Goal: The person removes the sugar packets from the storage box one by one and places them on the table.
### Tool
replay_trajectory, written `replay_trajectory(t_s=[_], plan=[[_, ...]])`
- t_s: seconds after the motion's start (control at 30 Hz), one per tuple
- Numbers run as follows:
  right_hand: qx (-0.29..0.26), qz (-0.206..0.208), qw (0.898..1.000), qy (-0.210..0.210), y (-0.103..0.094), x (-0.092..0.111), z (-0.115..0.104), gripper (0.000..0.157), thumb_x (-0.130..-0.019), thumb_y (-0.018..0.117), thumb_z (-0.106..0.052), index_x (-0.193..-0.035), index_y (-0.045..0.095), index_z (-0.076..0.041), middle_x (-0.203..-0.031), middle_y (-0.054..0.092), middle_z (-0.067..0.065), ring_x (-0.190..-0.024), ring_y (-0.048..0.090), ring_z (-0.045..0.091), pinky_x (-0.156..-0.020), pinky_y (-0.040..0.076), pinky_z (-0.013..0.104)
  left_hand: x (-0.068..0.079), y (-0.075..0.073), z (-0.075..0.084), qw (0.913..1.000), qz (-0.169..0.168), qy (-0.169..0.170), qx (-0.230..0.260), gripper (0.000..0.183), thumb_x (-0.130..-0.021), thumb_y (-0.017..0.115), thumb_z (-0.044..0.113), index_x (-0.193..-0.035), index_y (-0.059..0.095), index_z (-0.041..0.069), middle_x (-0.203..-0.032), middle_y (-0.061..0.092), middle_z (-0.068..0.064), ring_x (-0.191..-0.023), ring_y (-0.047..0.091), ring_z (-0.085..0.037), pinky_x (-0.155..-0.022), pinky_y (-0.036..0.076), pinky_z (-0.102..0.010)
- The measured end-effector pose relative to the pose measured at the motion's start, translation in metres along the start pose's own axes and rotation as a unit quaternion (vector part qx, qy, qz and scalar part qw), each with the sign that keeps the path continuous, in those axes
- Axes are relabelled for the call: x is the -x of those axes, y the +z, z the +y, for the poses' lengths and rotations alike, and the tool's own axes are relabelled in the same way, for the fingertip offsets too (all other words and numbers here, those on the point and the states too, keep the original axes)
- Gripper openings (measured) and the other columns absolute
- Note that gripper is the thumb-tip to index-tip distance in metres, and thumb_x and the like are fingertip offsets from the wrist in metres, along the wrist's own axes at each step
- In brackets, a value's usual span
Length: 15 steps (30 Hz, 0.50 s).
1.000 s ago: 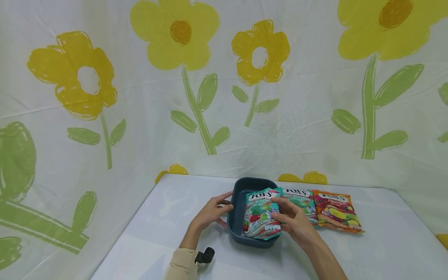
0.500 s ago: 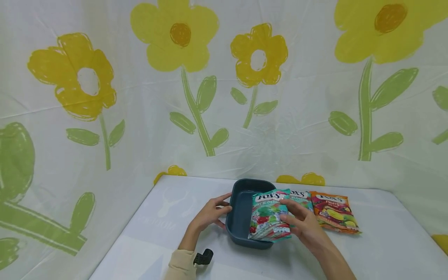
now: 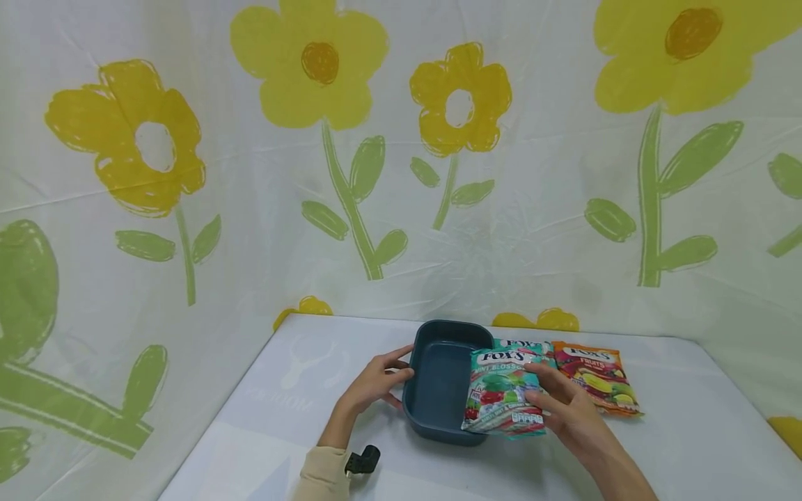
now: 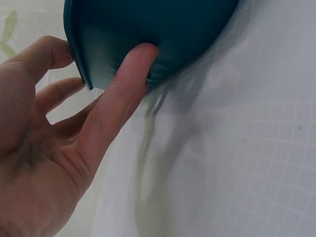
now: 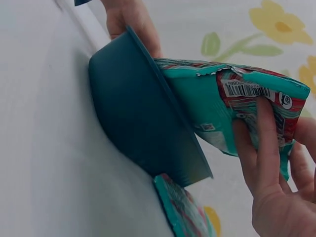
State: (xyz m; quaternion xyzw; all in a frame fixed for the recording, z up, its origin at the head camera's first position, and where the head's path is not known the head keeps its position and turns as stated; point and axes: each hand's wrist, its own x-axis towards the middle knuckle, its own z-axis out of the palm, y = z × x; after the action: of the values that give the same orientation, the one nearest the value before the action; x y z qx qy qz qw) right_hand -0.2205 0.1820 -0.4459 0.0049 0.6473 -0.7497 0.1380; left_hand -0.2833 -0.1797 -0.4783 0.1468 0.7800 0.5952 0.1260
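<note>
A dark teal rectangular basin stands on the table. My left hand holds its left side; in the left wrist view, one long finger lies on the outer wall while others touch near the rim. My right hand grips a green Fox's Mint Blossom candy bag, tilted over the basin's right rim. In the right wrist view, the bag slants across the rim, its left end hidden. A second green Fox's bag lies behind the held one, largely covered.
To the right lies an orange Fox's Fruits bag on the white table. A flower-printed cloth hangs behind the table. A small black connector sticks out at my left sleeve.
My right hand has moved right with the green candy bag, baring more of the basin's inside and covering more of the second bag. My left hand stays at the basin.
</note>
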Motion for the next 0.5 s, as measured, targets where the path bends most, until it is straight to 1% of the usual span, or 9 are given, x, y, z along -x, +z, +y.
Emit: replay_trajectory(t_s=[0.1, 0.17, 0.23, 0.33, 0.43, 0.5], plan=[[-0.001, 0.019, 1.0, 0.013, -0.004, 0.003, 0.002, 0.049, -0.096, 0.063, -0.026, -0.142, 0.049, -0.032, -0.132, 0.051, -0.013, -0.118, 0.053, 0.02, -0.096, 0.057, 0.036, 0.001, 0.0, -0.001, 1.0, 0.0, -0.003, 0.002, 0.058, -0.096, 0.061, 0.025, -0.151, 0.041, 0.019, -0.134, 0.056, -0.023, -0.115, 0.062, -0.03, -0.06, 0.062, -0.044], [-0.002, 0.029, 0.999, 0.023, -0.006, 0.005, 0.002, 0.05, -0.095, 0.064, -0.028, -0.143, 0.048, -0.033, -0.137, 0.046, -0.01, -0.12, 0.051, 0.022, -0.097, 0.056, 0.034, 0.001, 0.0, -0.001, 1.0, 0.0, -0.004, 0.002, 0.058, -0.096, 0.061, 0.025, -0.151, 0.041, 0.019, -0.134, 0.056, -0.023, -0.115, 0.061, -0.03, -0.06, 0.062, -0.044], [-0.003, 0.033, 0.999, 0.027, -0.01, 0.008, 0.003, 0.051, -0.095, 0.064, -0.029, -0.143, 0.047, -0.034, -0.138, 0.043, -0.009, -0.12, 0.05, 0.021, -0.098, 0.056, 0.033, 0.001, 0.001, -0.002, 1.0, -0.001, -0.005, 0.001, 0.058, -0.096, 0.061, 0.026, -0.151, 0.041, 0.019, -0.134, 0.056, -0.022, -0.116, 0.061, -0.03, -0.06, 0.062, -0.044], [-0.012, 0.034, 0.999, 0.031, -0.016, 0.012, 0.003, 0.049, -0.096, 0.063, -0.028, -0.141, 0.049, -0.036, -0.135, 0.046, -0.013, -0.117, 0.054, 0.018, -0.097, 0.056, 0.03, 0.001, 0.001, -0.002, 1.0, -0.004, -0.005, 0.001, 0.058, -0.097, 0.06, 0.025, -0.151, 0.041, 0.02, -0.134, 0.056, -0.022, -0.117, 0.06, -0.03, -0.06, 0.062, -0.044], [-0.022, 0.024, 0.999, 0.019, -0.022, 0.016, 0.004, 0.046, -0.098, 0.06, -0.024, -0.141, 0.05, -0.035, -0.127, 0.054, -0.019, -0.112, 0.059, 0.015, -0.094, 0.057, 0.029, 0.001, 0.001, 0.0, 1.0, -0.005, -0.006, 0.002, 0.057, -0.097, 0.06, 0.025, -0.151, 0.041, 0.02, -0.134, 0.056, -0.022, -0.117, 0.06, -0.03, -0.06, 0.062, -0.044], [-0.031, 0.011, 0.999, 0.009, -0.026, 0.018, 0.005, 0.044, -0.099, 0.058, -0.021, -0.14, 0.05, -0.034, -0.124, 0.057, -0.021, -0.109, 0.061, 0.013, -0.093, 0.058, 0.029, 0.0, 0.001, 0.001, 1.0, -0.004, -0.007, 0.002, 0.057, -0.097, 0.06, 0.026, -0.151, 0.041, 0.021, -0.134, 0.056, -0.022, -0.116, 0.06, -0.029, -0.06, 0.062, -0.044]])
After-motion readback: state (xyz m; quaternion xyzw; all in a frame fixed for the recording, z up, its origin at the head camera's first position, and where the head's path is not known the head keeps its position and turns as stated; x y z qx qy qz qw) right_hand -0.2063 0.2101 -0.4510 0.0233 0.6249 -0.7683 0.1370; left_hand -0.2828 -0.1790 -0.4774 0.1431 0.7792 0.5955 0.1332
